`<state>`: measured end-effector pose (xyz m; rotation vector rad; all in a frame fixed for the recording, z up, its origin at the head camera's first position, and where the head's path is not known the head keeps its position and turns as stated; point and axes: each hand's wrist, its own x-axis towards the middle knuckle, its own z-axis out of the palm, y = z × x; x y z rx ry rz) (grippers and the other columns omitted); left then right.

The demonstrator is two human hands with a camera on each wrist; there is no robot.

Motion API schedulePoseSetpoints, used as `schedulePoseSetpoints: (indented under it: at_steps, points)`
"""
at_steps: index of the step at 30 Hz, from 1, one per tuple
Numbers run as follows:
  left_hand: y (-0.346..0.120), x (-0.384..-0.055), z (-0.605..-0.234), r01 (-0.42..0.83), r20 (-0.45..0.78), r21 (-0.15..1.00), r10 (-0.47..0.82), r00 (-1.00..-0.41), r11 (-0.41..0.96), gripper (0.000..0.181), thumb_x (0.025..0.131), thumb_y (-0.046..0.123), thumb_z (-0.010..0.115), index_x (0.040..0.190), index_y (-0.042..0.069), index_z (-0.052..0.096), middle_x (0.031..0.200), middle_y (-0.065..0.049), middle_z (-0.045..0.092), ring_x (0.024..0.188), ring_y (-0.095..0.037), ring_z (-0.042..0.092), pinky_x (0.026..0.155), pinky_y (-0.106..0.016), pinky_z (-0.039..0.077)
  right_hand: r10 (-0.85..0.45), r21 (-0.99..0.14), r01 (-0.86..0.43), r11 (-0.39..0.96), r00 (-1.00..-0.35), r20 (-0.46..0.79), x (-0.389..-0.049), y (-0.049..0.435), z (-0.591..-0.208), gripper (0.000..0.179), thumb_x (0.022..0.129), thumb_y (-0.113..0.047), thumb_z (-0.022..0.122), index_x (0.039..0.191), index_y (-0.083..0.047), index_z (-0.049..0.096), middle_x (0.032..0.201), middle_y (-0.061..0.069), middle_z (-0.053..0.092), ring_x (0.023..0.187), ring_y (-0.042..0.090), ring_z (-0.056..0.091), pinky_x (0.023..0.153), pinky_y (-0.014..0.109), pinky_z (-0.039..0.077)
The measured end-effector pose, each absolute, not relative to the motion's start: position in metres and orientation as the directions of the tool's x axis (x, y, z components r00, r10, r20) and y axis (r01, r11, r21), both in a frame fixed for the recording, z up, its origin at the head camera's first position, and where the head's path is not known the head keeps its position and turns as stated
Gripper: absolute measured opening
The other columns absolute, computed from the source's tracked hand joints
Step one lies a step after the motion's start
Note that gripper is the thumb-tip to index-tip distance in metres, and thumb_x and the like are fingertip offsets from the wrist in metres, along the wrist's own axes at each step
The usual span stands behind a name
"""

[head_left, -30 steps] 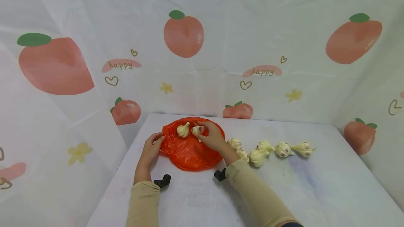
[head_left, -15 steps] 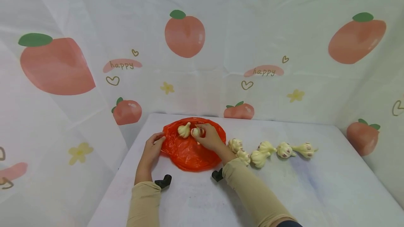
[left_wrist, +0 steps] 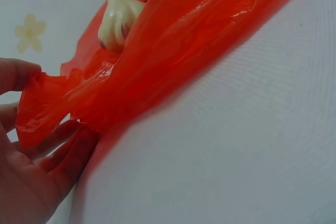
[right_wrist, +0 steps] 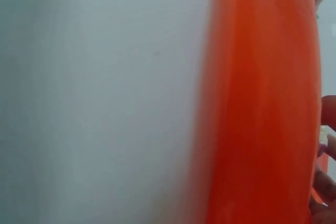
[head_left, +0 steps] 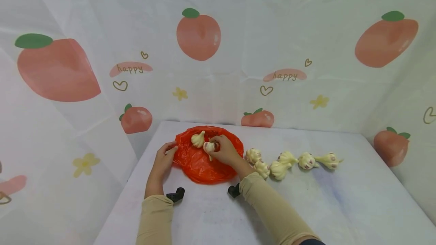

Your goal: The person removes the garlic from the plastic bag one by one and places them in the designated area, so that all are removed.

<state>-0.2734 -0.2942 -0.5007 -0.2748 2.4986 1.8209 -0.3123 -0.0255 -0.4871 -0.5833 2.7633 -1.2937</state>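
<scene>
A red plastic bag (head_left: 206,171) is spread on the table, its mouth facing up. My left hand (head_left: 165,158) holds the bag's left edge; in the left wrist view the thin plastic runs between thumb and fingers (left_wrist: 71,156). Over the bag's middle, my right hand (head_left: 226,152) pinches a garlic bulb (head_left: 208,147) with purple streaks, its stem pointing toward me. A second, paler garlic bulb (head_left: 197,140) lies in the bag just to the left of it. The right wrist view has mostly red plastic (right_wrist: 262,103), with some fingers (right_wrist: 324,184) at its right edge.
To the right of the bag, several garlic bulbs (head_left: 280,170) lie in a loose row on the white table (head_left: 218,214). The nearest bulb (head_left: 253,155) sits close to the bag's rim, beside my right wrist. A printed cloth (head_left: 231,48) hangs behind the table.
My right hand has shifted slightly left and toward me with the garlic bulb, turning it along the way. My left hand has kept its hold on the bag's edge.
</scene>
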Motion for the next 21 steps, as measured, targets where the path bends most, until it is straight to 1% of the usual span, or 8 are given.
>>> schedulePoseSetpoints:
  at_steps: [6,13,16,21]
  points:
    - [-0.294,-0.273,-0.501,-0.16,-0.13,0.941,-0.117,-0.985,0.297,0.049,0.112,0.033,0.049,0.156,0.011,0.05,0.161,-0.017,0.046,0.15,-0.037,0.043,0.126,-0.056,0.038,-0.356,-0.756,-0.333,0.564,-0.924,0.141,-0.306,-0.024,-0.484,0.043,0.091,-0.015,0.084,0.13,-0.004,0.069,0.121,0.012,0.064,0.104,0.022,0.057,0.094,0.036,0.056]
    - [-0.295,-0.274,-0.502,-0.172,-0.144,0.94,-0.114,-0.983,0.295,0.049,0.112,0.033,0.049,0.156,0.011,0.049,0.161,-0.017,0.045,0.15,-0.037,0.043,0.126,-0.056,0.038,-0.352,-0.797,-0.287,0.531,-0.931,0.1,-0.297,-0.021,-0.479,0.043,0.092,-0.019,0.084,0.132,-0.01,0.069,0.123,0.006,0.064,0.109,0.02,0.057,0.095,0.035,0.058]
    - [-0.295,-0.275,-0.502,-0.179,-0.151,0.939,-0.115,-0.982,0.292,0.049,0.112,0.034,0.048,0.156,0.012,0.048,0.162,-0.017,0.044,0.151,-0.037,0.042,0.126,-0.056,0.038,-0.359,-0.803,-0.311,0.508,-0.924,0.131,-0.294,-0.02,-0.476,0.043,0.092,-0.017,0.084,0.131,-0.009,0.069,0.123,0.007,0.065,0.108,0.02,0.058,0.096,0.037,0.058]
    - [-0.296,-0.275,-0.501,-0.182,-0.155,0.938,-0.114,-0.981,0.296,0.05,0.112,0.034,0.047,0.157,0.012,0.047,0.163,-0.017,0.043,0.152,-0.037,0.041,0.126,-0.056,0.038,-0.36,-0.811,-0.354,0.466,-0.913,0.192,-0.288,-0.014,-0.469,0.042,0.091,-0.014,0.084,0.13,-0.009,0.069,0.126,0.007,0.066,0.113,0.022,0.061,0.1,0.042,0.059]
